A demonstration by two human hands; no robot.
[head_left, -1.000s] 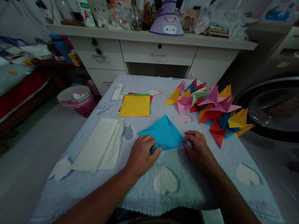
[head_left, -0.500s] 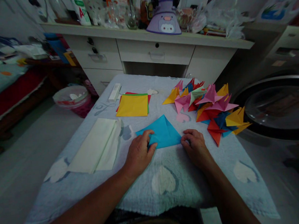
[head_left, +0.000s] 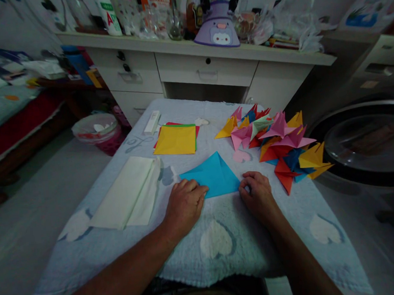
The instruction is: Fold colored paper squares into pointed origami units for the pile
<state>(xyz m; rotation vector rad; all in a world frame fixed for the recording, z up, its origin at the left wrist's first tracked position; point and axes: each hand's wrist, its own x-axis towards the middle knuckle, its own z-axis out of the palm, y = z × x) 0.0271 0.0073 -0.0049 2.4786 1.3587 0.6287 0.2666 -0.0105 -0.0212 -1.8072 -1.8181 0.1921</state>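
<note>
A folded blue paper sheet [head_left: 214, 174] lies on a small table covered with a pale blue towel [head_left: 223, 235]. My left hand [head_left: 184, 203] rests on the paper's near left corner, its fingers curled down and pressing the edge. At the near right corner my right hand [head_left: 258, 194] has its fingers bent, pinching the paper's tip. A heap of folded origami pieces [head_left: 277, 144] in pink, orange, yellow and blue sits just beyond my right hand.
A stack of square coloured sheets [head_left: 176, 139], yellow on top, lies at the table's back. A folded cream cloth [head_left: 131, 192] sits at the left. A white desk with drawers [head_left: 208, 66] stands behind, a pink bin [head_left: 97, 129] on the floor at left.
My left hand has slid a little toward the paper's near edge and flattened on it. The right hand stays pinched at the right corner. The paper has barely shifted.
</note>
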